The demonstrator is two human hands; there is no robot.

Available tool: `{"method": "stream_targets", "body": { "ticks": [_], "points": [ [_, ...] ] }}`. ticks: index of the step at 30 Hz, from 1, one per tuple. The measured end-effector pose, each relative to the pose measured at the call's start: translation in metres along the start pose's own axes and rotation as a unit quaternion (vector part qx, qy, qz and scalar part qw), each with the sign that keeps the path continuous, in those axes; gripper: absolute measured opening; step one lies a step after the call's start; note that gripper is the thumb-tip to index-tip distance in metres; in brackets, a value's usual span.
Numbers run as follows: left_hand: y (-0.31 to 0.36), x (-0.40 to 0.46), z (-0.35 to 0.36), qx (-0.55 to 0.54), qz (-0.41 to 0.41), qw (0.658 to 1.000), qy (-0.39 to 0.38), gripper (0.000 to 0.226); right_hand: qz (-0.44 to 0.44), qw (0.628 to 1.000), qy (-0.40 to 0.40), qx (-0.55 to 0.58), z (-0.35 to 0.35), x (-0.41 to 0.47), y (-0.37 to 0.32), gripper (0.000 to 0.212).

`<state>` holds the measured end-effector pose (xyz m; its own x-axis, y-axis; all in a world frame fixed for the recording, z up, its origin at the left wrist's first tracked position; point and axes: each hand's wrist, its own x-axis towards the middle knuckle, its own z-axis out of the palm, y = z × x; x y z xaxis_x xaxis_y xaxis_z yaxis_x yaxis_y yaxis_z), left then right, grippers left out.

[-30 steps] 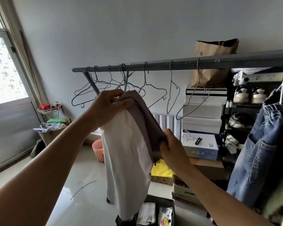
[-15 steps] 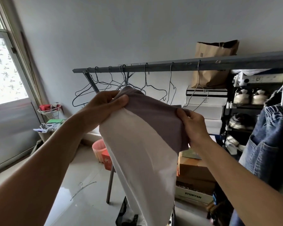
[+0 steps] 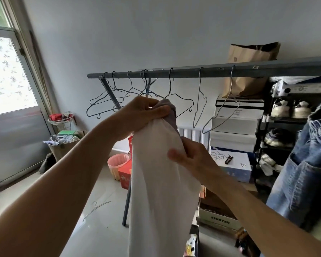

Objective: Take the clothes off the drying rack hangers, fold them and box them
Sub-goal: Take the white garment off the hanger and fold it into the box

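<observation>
Soft white-and-mauve cloth [image 3: 161, 182] hangs bunched — left hand [image 3: 141, 115] and right hand [image 3: 191, 156] each grip it.

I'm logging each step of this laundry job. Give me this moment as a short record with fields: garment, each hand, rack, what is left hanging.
garment: white and mauve cloth garment, hanging down, off its hanger
left hand: grips the garment's top
right hand: pinches its side, lower down
rack: grey metal rail with bare wire hangers
left hanging: blue denim jeans, at right

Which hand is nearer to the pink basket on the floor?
Left, as it looks in the picture. The left hand grips the garment top above the pink basket; the right hand holds the garment farther right.
</observation>
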<state>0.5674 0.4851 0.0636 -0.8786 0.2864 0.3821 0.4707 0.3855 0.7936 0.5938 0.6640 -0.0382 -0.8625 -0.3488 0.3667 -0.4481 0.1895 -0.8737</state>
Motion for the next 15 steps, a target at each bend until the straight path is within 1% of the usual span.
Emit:
{"method": "stream_targets", "body": {
  "ticks": [2,4,5,6,7,8,9,10,11,12,13,14,15],
  "points": [
    [-0.003,0.0,-0.002,0.036,-0.011,0.999,0.003,0.033,0.021,1.0,-0.016,-0.015,-0.001,-0.002,0.0,0.024],
    [-0.006,0.001,-0.004,0.074,-0.02,0.997,0.012,0.03,0.046,0.999,-0.026,0.008,-0.005,-0.003,0.002,0.018],
    [-0.009,0.002,-0.005,0.081,-0.026,0.996,0.031,0.026,0.06,0.997,-0.036,0.023,-0.007,-0.004,0.0,0.021],
    [-0.012,0.002,-0.005,0.056,-0.025,0.996,0.065,0.02,0.072,0.996,-0.046,0.039,-0.009,-0.004,-0.001,0.025],
    [-0.018,0.0,-0.005,-0.013,-0.03,0.994,0.105,0.014,0.08,0.994,-0.049,0.062,-0.011,-0.004,-0.005,0.027],
    [-0.025,-0.003,-0.005,-0.116,-0.046,0.982,0.14,0.015,0.087,0.991,-0.044,0.089,-0.014,-0.002,-0.007,0.027],
    [-0.03,-0.01,-0.003,-0.237,-0.079,0.958,0.14,0.027,0.096,0.987,-0.033,0.121,-0.017,0.0,-0.01,0.026],
    [-0.039,-0.019,0.001,-0.335,-0.125,0.928,0.106,0.048,0.103,0.983,-0.02,0.148,-0.02,0.002,-0.013,0.024],
    [-0.045,-0.03,0.007,-0.395,-0.171,0.901,0.048,0.07,0.107,0.981,-0.01,0.163,-0.023,0.005,-0.016,0.023],
    [-0.053,-0.041,0.017,-0.407,-0.204,0.89,0.011,0.085,0.109,0.979,-0.003,0.172,-0.027,0.007,-0.018,0.022],
    [-0.058,-0.052,0.028,-0.397,-0.228,0.889,0.005,0.093,0.11,0.978,0.001,0.179,-0.03,0.009,-0.019,0.021],
    [-0.062,-0.06,0.036,-0.379,-0.239,0.894,0.015,0.1,0.113,0.977,0.005,0.183,-0.032,0.011,-0.02,0.022],
    [-0.064,-0.067,0.044,-0.378,-0.235,0.895,0.015,0.104,0.119,0.976,0.005,0.181,-0.033,0.012,-0.022,0.023]
  ]
}}
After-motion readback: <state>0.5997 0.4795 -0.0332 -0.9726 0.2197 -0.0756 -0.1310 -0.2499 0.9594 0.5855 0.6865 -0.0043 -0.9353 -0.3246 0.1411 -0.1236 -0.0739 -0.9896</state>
